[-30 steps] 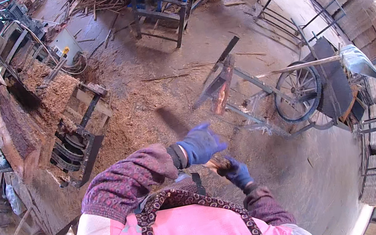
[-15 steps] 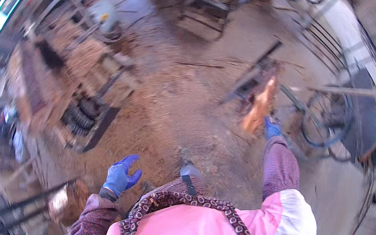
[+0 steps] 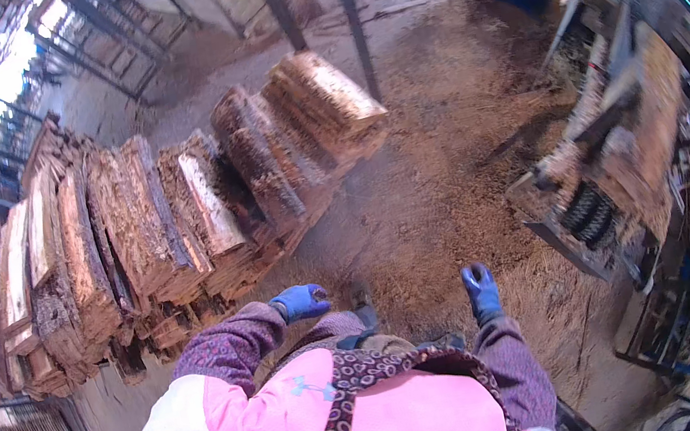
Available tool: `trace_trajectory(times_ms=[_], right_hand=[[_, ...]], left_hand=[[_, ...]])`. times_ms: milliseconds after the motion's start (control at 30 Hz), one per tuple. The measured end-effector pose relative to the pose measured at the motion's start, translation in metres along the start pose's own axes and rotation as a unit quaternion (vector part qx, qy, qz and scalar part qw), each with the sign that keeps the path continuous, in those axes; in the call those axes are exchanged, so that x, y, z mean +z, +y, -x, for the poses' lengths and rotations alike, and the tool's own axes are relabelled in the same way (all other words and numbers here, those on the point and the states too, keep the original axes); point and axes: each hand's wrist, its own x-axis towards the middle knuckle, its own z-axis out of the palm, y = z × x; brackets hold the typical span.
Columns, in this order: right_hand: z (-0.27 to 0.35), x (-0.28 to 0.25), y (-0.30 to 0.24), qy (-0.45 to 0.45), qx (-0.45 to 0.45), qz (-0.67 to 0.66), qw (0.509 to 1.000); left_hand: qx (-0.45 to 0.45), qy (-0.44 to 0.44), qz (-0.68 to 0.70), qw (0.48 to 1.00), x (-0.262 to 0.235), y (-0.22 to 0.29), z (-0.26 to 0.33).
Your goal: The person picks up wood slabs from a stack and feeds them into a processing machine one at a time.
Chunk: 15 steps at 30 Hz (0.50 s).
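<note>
The fingers of the left hand (image 3: 300, 301) are curling loosely and gripping nothing, and the fingers of the right hand (image 3: 480, 290) are hanging relaxed and likewise empty. Both blue-gloved hands are hovering over the sawdust-strewn floor (image 3: 439, 171). At about ten o'clock from the left hand, just beyond it, the stack of split logs (image 3: 179, 217) is standing in leaning rows, so much of the wood appears already piled. At two o'clock from the right hand, well apart, the splitting machine (image 3: 621, 157) is carrying a bark-covered log.
</note>
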Motion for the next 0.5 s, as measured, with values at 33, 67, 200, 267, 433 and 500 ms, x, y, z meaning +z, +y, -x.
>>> trace_trajectory(times_ms=[33,67,200,267,433,500], right_hand=[[-0.020,0.013,-0.023,-0.042,-0.038,0.036,0.998],[-0.042,0.032,-0.033,-0.055,-0.035,0.065,0.996],[-0.129,0.106,-0.053,-0.171,0.063,-0.012,0.983],[-0.148,0.138,-0.104,-0.209,0.065,-0.055,0.974],[-0.247,0.182,-0.179,-0.250,0.133,-0.057,0.957],[-0.308,0.197,-0.194,-0.274,0.200,-0.102,0.935]], left_hand=[[-0.049,-0.062,0.001,0.997,-0.004,-0.009,0.006],[-0.047,-0.045,0.017,0.998,-0.004,-0.025,0.007],[-0.022,-0.030,0.076,0.996,-0.033,-0.068,-0.011],[-0.033,-0.033,0.107,0.993,-0.056,-0.065,-0.020],[0.046,-0.006,0.346,0.937,-0.095,-0.057,-0.094],[0.052,0.008,0.319,0.946,-0.128,-0.039,-0.120]])
